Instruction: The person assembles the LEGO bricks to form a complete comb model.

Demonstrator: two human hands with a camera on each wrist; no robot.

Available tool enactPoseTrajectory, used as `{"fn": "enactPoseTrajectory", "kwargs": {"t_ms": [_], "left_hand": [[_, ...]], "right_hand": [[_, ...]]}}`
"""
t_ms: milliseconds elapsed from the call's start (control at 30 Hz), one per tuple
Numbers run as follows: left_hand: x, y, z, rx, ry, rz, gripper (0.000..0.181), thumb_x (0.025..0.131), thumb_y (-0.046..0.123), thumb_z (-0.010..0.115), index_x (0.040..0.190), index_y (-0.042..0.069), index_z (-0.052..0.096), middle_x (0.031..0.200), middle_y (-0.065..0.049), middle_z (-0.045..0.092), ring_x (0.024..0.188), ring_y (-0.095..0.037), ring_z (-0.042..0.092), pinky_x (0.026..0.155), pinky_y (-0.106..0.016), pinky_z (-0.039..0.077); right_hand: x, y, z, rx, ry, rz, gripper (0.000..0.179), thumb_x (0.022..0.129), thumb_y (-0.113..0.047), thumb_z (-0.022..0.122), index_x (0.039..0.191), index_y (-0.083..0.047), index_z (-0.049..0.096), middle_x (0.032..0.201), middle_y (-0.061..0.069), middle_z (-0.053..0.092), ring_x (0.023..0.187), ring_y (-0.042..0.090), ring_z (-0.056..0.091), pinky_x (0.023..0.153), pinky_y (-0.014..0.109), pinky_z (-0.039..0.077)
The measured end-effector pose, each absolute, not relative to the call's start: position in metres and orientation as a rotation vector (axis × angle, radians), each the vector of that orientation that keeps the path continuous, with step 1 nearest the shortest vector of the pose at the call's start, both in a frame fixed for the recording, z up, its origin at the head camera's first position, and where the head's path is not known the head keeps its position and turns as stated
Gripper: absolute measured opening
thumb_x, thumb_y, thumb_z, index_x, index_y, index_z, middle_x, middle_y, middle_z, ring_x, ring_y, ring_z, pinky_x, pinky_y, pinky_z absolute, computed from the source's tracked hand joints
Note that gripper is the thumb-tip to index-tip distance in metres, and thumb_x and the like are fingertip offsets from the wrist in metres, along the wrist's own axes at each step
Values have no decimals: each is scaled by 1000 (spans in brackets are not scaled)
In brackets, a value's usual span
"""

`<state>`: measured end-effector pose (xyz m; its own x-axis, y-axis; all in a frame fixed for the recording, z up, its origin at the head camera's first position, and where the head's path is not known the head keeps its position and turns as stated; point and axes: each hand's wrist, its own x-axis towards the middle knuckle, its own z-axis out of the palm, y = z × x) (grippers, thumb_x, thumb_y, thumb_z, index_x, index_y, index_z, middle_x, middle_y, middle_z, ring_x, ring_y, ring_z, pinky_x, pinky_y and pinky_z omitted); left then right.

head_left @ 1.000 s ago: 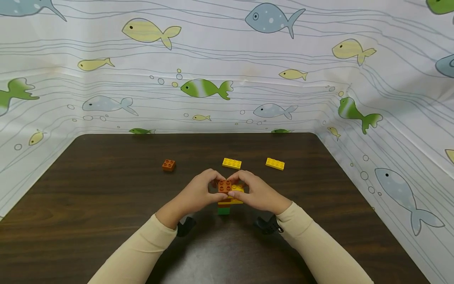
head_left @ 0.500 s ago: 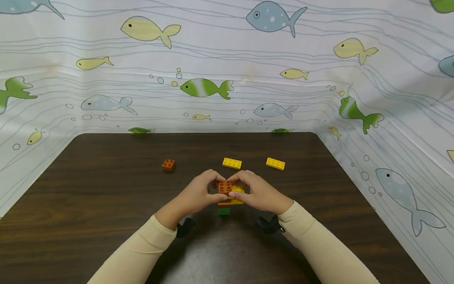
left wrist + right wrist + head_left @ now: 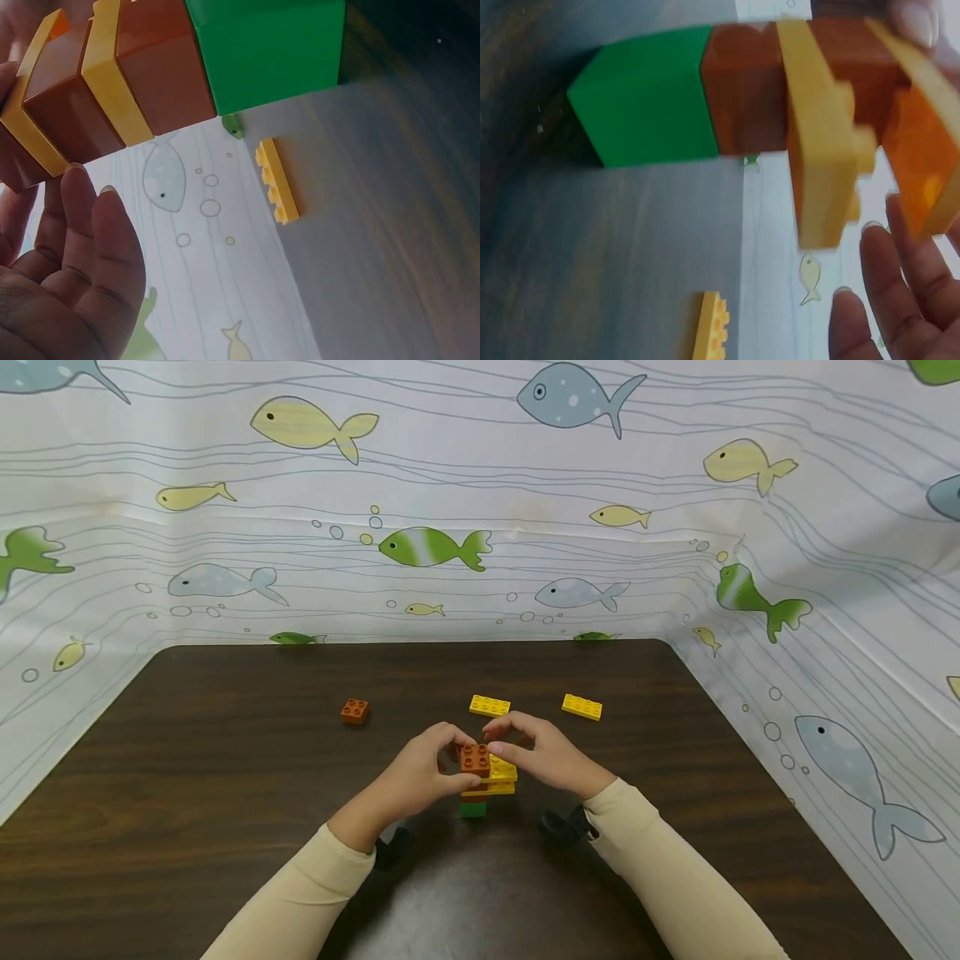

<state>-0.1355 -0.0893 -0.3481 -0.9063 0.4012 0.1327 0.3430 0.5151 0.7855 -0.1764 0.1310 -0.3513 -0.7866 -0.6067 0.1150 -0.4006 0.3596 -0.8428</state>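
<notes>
A tower of toy building bricks stands upright before me. Its green brick [image 3: 266, 56] is at the bottom, with brown bricks and two yellow plates [image 3: 821, 176] stacked above in turn. Both plates stick out to the right of the tower. My left hand [image 3: 411, 774] pinches the brown top brick [image 3: 475, 758] between the thumb in front and the fingers behind. Beside the tower's right side, my right hand [image 3: 551, 755] is spread above the plates, its thumb tip close to the top brick. Whether that thumb touches the brick I cannot tell.
Behind the hands on the dark wooden table [image 3: 225, 760] lie a loose brown brick [image 3: 355, 711] at left and two loose yellow plates, one in the middle [image 3: 490, 705] and another plate [image 3: 582, 707] further right. A fish-patterned cloth [image 3: 450, 468] closes off the back and sides.
My right hand has let go of the top brick and risen slightly, uncovering more of the yellow plates. The left hand keeps its hold on the top brick.
</notes>
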Motion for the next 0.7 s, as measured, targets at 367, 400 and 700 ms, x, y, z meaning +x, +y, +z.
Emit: {"fn": "enactPoseTrajectory", "kwargs": {"t_ms": [367,400,700], "left_hand": [[-136,-89,-351,654,2639,1402,34,84,15,76,112,4,59,100,-3,56,86,-18,51,72,-28,48],[-136,-89,-351,653,2637,1401,34,84,15,76,112,4,59,100,-3,56,86,-18,51,72,-28,48],[-136,-90,-350,644,2621,1402,35,83,13,76,112,4,59,100,-4,56,83,-18,51,70,-26,49]], "right_hand": [[-213,135,-371,-595,2439,-1556,42,97,-24,59,131,-1,52,123,13,58,115,29,54,98,46,44],[-216,134,-372,-574,2450,-1557,43,97,-24,60,131,-1,52,123,12,58,114,28,54,98,46,45],[-241,127,-380,-465,2582,-1449,43,95,-24,62,132,-5,53,127,12,56,119,29,52,100,46,43]]}}
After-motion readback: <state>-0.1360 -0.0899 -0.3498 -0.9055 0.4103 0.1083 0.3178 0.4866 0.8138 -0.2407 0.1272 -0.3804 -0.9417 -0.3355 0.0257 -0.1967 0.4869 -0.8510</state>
